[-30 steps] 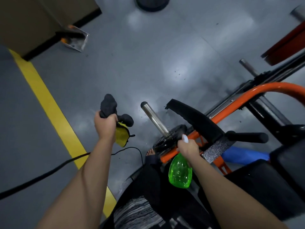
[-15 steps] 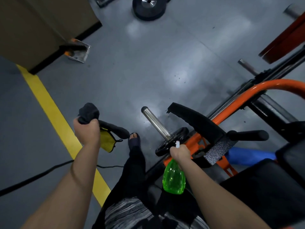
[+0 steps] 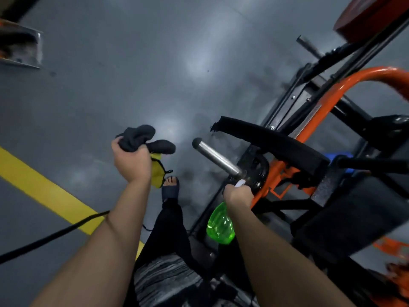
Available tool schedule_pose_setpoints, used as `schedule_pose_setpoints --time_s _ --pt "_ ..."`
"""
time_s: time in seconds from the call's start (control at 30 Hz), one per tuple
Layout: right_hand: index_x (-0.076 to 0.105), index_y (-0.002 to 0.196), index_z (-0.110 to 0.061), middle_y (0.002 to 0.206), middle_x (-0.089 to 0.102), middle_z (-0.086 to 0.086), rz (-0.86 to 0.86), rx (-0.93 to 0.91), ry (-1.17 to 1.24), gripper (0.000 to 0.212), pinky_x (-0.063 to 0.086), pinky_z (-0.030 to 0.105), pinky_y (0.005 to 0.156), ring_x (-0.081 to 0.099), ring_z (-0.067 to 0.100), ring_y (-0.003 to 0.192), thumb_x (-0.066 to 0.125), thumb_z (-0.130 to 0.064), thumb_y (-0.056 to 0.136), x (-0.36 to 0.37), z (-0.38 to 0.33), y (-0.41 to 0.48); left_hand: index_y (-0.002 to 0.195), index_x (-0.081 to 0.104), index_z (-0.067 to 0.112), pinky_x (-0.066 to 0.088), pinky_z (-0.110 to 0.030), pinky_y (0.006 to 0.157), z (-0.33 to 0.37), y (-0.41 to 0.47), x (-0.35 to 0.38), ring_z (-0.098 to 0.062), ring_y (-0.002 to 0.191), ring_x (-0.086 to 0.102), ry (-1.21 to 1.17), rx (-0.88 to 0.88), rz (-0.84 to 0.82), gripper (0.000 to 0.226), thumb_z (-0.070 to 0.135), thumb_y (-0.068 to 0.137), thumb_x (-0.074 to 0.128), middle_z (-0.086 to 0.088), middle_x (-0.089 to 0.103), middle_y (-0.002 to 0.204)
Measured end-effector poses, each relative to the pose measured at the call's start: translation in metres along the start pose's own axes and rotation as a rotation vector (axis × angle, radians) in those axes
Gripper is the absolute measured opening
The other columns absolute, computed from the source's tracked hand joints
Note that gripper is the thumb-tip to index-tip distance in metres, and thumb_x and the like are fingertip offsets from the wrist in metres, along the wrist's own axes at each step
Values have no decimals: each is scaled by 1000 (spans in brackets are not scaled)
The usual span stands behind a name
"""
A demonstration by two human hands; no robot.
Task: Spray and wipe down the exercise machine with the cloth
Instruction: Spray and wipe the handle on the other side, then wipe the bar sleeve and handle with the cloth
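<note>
1. You are gripping the cloth (image 3: pixel 141 138) in your left hand (image 3: pixel 130 162), and your fingers are curling tight round it
2. The cloth is dark grey with a yellow part; the grey part is bunching up above your fist and the yellow part is hanging down below it
3. You are holding the cloth up in the air over the grey floor (image 3: pixel 132 63), near the shiny metal bar (image 3: pixel 215 157) but not touching it
4. You are holding the green spray bottle (image 3: pixel 221 224) in your right hand (image 3: pixel 238 194), with your fingers wrapping round its neck
5. The white top of the bottle is poking out over your knuckles, just beside the round black weight (image 3: pixel 256 171) at the bottom of the metal bar
6. The exercise machine (image 3: pixel 332 94) is standing on the floor on your right side, with an orange tube frame and a long black pad (image 3: pixel 272 142) crossing above the metal bar
7. Something blue (image 3: pixel 338 157) is peeking out behind the black pad, too hidden to tell what it is
8. Your foot (image 3: pixel 170 189) in a dark sandal is resting on the floor just below the cloth
9. A yellow line (image 3: pixel 44 189) is running across the floor under your left arm, and a black cable (image 3: pixel 51 235) is lying over it
</note>
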State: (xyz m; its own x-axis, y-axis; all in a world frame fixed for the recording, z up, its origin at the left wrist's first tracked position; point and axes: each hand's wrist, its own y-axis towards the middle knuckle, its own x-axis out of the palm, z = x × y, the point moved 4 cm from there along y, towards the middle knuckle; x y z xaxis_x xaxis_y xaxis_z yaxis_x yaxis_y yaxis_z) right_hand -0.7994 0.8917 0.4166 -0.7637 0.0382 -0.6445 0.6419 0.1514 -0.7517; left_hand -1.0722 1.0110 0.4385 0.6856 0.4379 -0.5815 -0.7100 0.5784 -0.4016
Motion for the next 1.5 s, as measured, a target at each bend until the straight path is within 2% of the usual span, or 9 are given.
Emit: schedule_pose_setpoints --time_s 0.23,0.4,0.6,0.77,0.97,1.1,1.3,1.43,1.5 --pt "59 128 -11 115 65 9 -148 105 174 52 56 45 89 66 32 102 57 -29 79 54 -5 4 122 54 22 41 -23 72 34 15 25 -18 88 58 65 109 -323 42 9 83 63 9 60 96" --pt "66 86 -12 93 72 12 -164 -172 50 20 58 38 79 69 31 87 54 -28 81 67 -57 -30 122 55 25 43 -28 76 34 18 35 -23 92 60 152 144 -484 45 10 81 65 1 65 106" --pt "61 123 -14 104 69 10 -303 -214 -15 50 54 29 67 69 23 83 53 -26 76 62 -87 -50 118 56 28 47 -31 79 35 12 33 -28 95 62 189 155 -498 44 8 79 62 -1 66 106" --pt "70 112 -8 108 69 14 -34 -344 131 24 34 24 74 63 33 102 54 -16 96 10 -83 -52 120 49 28 48 -36 76 61 -26 49 -32 90 63 214 210 -393 44 11 80 59 -1 67 99" --pt "68 116 -32 107 73 -8 330 -401 663 34 51 29 96 71 23 99 56 -33 84 -108 -59 -43 115 47 34 46 -35 76 106 -139 106 -33 94 64 59 309 -508 41 18 81 64 2 68 106" --pt "66 114 -35 87 65 -24 542 -500 802 30 55 33 88 71 13 87 55 -26 87 -191 -42 -31 104 51 34 52 -39 76 119 -202 133 -31 85 60 190 468 -687 33 16 79 63 9 60 84" --pt "66 117 -30 101 68 -17 678 -536 844 30 56 36 95 69 14 99 54 -20 92 -270 8 29 106 58 27 47 -31 68 115 -273 170 -24 83 61 222 523 -832 28 14 83 65 8 61 86" --pt "65 118 -10 105 67 4 724 -663 688 24 49 17 88 66 20 96 56 -10 96 -280 34 47 107 58 24 48 -30 64 103 -294 182 -15 77 61 274 559 -884 30 9 83 65 5 63 86" --pt "63 114 -7 104 64 6 739 -645 752 19 53 30 88 64 23 94 55 -11 97 -280 51 60 105 59 27 50 -30 65 94 -302 186 -15 79 62 310 550 -872 30 8 82 65 4 65 88"
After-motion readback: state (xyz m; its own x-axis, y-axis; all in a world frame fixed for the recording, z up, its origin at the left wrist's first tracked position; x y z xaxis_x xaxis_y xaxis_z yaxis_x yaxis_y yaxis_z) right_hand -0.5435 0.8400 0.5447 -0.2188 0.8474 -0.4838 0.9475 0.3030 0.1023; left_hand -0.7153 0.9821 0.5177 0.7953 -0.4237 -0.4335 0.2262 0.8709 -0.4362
